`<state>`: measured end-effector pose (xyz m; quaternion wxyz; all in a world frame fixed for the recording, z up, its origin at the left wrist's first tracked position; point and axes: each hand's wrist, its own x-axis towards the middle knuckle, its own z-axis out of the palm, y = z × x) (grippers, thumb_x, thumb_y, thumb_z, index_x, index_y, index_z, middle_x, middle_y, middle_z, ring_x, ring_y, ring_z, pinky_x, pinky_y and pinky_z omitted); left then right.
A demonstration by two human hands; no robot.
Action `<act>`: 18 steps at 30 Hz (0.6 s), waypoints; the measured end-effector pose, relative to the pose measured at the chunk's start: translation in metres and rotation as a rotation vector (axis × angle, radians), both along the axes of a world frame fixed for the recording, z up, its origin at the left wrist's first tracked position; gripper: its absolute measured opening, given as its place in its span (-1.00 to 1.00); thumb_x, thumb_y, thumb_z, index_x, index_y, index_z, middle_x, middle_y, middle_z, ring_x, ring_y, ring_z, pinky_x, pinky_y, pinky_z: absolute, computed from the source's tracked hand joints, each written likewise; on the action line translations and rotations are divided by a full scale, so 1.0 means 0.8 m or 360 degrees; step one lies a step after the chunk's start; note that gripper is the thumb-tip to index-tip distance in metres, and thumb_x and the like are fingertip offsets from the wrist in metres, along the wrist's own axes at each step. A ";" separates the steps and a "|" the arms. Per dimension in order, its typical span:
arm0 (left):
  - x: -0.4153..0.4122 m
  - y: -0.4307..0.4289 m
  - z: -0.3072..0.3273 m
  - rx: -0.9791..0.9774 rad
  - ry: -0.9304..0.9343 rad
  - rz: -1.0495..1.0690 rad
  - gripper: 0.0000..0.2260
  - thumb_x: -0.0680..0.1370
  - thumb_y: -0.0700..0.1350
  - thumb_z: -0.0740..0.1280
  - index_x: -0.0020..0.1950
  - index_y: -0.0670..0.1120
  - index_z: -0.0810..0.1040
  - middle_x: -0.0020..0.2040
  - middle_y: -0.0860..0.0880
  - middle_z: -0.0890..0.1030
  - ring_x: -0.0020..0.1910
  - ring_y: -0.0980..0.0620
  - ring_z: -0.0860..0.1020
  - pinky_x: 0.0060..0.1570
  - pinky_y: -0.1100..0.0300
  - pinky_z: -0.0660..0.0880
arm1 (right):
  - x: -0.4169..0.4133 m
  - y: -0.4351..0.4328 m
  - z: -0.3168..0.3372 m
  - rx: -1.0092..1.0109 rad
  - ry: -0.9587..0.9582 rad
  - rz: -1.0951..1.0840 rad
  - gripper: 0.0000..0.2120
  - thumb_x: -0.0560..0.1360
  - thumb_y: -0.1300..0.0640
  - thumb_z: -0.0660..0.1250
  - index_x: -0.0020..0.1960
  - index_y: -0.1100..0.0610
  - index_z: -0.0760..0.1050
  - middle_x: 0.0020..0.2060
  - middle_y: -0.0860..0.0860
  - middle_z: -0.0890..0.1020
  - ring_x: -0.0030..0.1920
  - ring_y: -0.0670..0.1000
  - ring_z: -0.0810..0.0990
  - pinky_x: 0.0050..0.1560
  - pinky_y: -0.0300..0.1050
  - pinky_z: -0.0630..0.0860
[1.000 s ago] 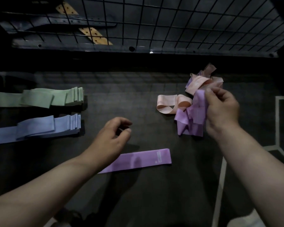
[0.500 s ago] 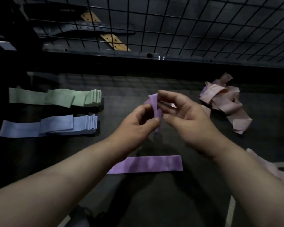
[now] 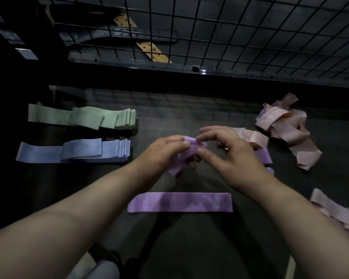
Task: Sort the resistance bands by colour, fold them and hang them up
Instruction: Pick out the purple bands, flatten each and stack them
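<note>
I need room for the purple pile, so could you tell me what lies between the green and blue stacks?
Nothing: the head view shows only a bare strip of dark surface between the green stack and the blue stack.

The crumpled purple band (image 3: 191, 150) I hold is soft matt cloth, the same as the flat purple band (image 3: 179, 202). Beyond that flat band the table (image 3: 189, 117) looks dull, the wire grid (image 3: 232, 37) is thin black metal, and its bottom rail (image 3: 203, 71) glints glossy.
</note>
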<state>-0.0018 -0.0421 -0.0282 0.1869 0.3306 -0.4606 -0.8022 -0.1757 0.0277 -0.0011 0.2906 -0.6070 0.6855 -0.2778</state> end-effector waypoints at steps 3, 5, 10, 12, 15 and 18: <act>0.007 -0.003 -0.006 -0.0003 -0.0010 -0.0018 -0.67 0.62 -0.15 0.11 0.21 -0.28 0.56 -0.06 -0.24 0.59 -0.09 -0.09 0.55 -0.09 0.18 0.53 | 0.006 0.000 0.002 0.0004 -0.0003 0.0035 -0.94 0.53 0.14 0.39 -0.02 0.01 0.56 0.22 -0.19 0.51 0.27 -0.30 0.40 0.22 -0.49 0.28; 0.011 -0.010 -0.012 -0.0150 -0.0167 0.0090 -0.75 0.55 -0.09 0.21 0.04 -0.15 0.63 -0.06 -0.15 0.62 -0.06 -0.06 0.54 0.01 0.11 0.49 | 0.005 -0.003 0.004 0.0056 -0.0108 -0.0008 -0.95 0.57 0.14 0.32 0.01 0.02 0.51 0.13 -0.22 0.55 0.20 -0.27 0.48 0.19 -0.38 0.38; 0.028 -0.024 -0.013 -0.0377 -0.0229 0.0231 -0.79 0.44 -0.21 0.38 0.06 -0.08 0.61 -0.05 -0.01 0.66 -0.03 0.08 0.60 -0.03 0.24 0.55 | 0.003 -0.014 0.018 -0.0004 -0.0592 -0.0199 -0.89 0.59 0.23 0.30 0.06 0.06 0.48 -0.20 0.00 0.63 -0.16 -0.11 0.62 -0.10 -0.22 0.57; 0.028 -0.025 -0.012 -0.0441 -0.0273 0.0256 -0.81 0.51 -0.31 0.40 0.05 -0.06 0.59 -0.06 0.01 0.65 -0.05 0.11 0.61 -0.08 0.23 0.55 | 0.006 -0.019 0.023 0.0008 -0.0805 -0.0278 -0.86 0.59 0.26 0.29 0.12 0.10 0.48 -0.27 0.07 0.61 -0.24 -0.05 0.60 -0.18 -0.19 0.57; 0.020 -0.023 -0.014 -0.0563 -0.0458 0.0352 -0.68 0.51 -0.25 0.39 0.22 0.02 0.54 0.19 0.04 0.58 0.19 0.17 0.52 0.11 0.34 0.46 | 0.010 -0.025 0.026 0.0048 -0.0964 -0.0325 -0.85 0.60 0.24 0.28 0.13 0.08 0.51 -0.27 0.09 0.56 -0.25 0.03 0.53 -0.21 -0.10 0.52; 0.016 -0.014 -0.010 -0.0534 -0.0458 0.0375 -0.49 0.31 -0.18 0.31 0.25 0.11 0.50 0.32 0.03 0.50 0.29 0.20 0.44 0.27 0.28 0.37 | 0.014 -0.029 0.029 0.0128 -0.1070 -0.0358 -0.84 0.61 0.25 0.26 0.10 0.06 0.56 -0.21 0.01 0.60 -0.17 -0.03 0.55 -0.14 -0.17 0.55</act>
